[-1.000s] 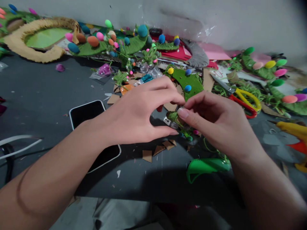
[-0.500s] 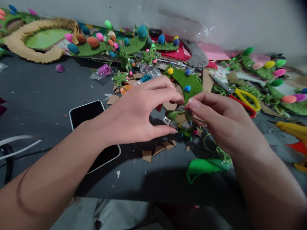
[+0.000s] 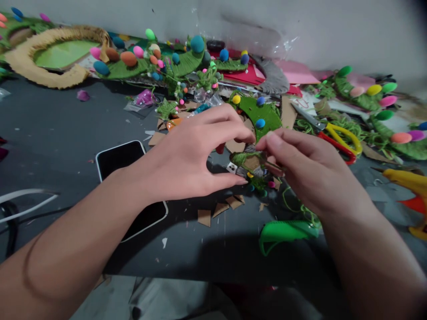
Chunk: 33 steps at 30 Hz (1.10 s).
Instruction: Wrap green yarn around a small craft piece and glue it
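My right hand (image 3: pixel 303 166) is closed in a pinch, thumb against fingers, on a small green yarn-wrapped cardboard piece (image 3: pixel 245 158) with a bare brown middle. My left hand (image 3: pixel 200 149) arches over that piece from the left, thumb well apart from the curled fingers. Its index fingertip comes close to my right fingertips; whether a strand runs between them I cannot tell. Under the hands lie a larger green crescent (image 3: pixel 267 118) with blue and yellow balls, and a small cluster of green yarn with coloured beads (image 3: pixel 260 183).
A phone (image 3: pixel 122 160) lies under my left forearm. Cardboard scraps (image 3: pixel 204 218) and a green cutter (image 3: pixel 287 231) are in front. Scissors (image 3: pixel 340 140) and a yellow glue gun (image 3: pixel 405 180) lie right. Along the wall stand decorated wreaths and a tan ring (image 3: pixel 20 53).
My right hand has shifted slightly, its thumb tip a little up and right. The small green piece shows a bit more of its brown middle. My left hand has hardly moved.
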### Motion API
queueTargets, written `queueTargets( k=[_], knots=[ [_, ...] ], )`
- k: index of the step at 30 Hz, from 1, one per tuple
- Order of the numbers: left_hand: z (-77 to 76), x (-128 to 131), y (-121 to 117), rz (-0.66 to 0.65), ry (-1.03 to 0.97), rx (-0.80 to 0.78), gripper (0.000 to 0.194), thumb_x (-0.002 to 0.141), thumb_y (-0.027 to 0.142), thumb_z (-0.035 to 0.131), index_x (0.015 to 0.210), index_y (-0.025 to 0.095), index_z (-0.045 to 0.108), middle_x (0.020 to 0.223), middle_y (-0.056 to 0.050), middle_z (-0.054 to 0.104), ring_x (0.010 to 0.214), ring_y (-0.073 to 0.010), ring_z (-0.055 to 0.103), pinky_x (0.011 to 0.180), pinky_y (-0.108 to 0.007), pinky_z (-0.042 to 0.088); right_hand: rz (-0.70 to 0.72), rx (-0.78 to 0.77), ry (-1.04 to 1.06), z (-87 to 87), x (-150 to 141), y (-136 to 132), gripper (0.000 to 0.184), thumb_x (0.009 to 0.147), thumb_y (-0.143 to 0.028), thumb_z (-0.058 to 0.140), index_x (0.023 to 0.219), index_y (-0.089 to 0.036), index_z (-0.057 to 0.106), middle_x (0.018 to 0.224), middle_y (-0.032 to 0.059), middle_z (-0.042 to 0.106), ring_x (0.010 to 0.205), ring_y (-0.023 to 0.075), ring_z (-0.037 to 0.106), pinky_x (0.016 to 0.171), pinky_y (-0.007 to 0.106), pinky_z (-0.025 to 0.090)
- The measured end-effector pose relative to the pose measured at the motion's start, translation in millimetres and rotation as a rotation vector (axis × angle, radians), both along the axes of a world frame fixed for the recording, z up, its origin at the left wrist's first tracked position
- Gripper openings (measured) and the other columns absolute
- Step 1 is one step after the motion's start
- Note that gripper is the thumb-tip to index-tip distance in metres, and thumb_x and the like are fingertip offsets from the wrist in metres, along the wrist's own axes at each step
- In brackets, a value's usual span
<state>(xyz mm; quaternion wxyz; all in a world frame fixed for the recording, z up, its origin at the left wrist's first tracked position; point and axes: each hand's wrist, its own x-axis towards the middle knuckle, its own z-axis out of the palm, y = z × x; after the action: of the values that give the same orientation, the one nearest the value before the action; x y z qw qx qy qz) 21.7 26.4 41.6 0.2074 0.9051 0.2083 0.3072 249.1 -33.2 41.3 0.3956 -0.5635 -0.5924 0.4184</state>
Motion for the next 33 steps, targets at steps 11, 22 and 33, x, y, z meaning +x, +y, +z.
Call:
queueTargets(
  k=[11, 22, 33],
  knots=[
    [0.0, 1.4, -0.2, 0.066, -0.015, 0.037, 0.050, 0.075, 0.028, 0.091, 0.117, 0.020, 0.067, 0.115, -0.007, 0.066, 0.085, -0.0177, 0.062, 0.076, -0.034, 0.054, 0.039, 0.016, -0.038, -1.9, 7.4, 2.7, 0.033, 0.094, -0.055, 0.072, 0.089, -0.023, 0.075, 0.073, 0.0009, 0.057, 0.064, 0.0097, 0.047, 0.055, 0.026, 0.034],
    [-2.7, 0.3, 0.5, 0.141, 0.024, 0.137, 0.041, 0.083, 0.040, 0.084, 0.116, 0.025, 0.065, 0.119, -0.006, 0.066, 0.105, -0.0244, 0.067, 0.086, -0.041, 0.059, 0.009, -0.025, -0.033, 0.7, 0.6, 1.9, 0.035, 0.091, -0.056, 0.075, 0.086, -0.022, 0.074, 0.073, -0.0008, 0.061, 0.056, 0.0065, 0.041, 0.052, 0.025, 0.035],
    [-3.0, 0.7, 0.2, 0.165, 0.014, 0.207, 0.047, 0.078, 0.033, 0.087, 0.118, 0.023, 0.065, 0.119, -0.008, 0.067, 0.102, -0.0250, 0.067, 0.075, -0.037, 0.059, 0.006, 0.010, 0.004, 1.0, -4.4, 2.0, 0.028, 0.091, -0.049, 0.077, 0.090, -0.022, 0.074, 0.070, -0.0007, 0.059, 0.065, 0.0103, 0.052, 0.066, 0.027, 0.049]
  ],
)
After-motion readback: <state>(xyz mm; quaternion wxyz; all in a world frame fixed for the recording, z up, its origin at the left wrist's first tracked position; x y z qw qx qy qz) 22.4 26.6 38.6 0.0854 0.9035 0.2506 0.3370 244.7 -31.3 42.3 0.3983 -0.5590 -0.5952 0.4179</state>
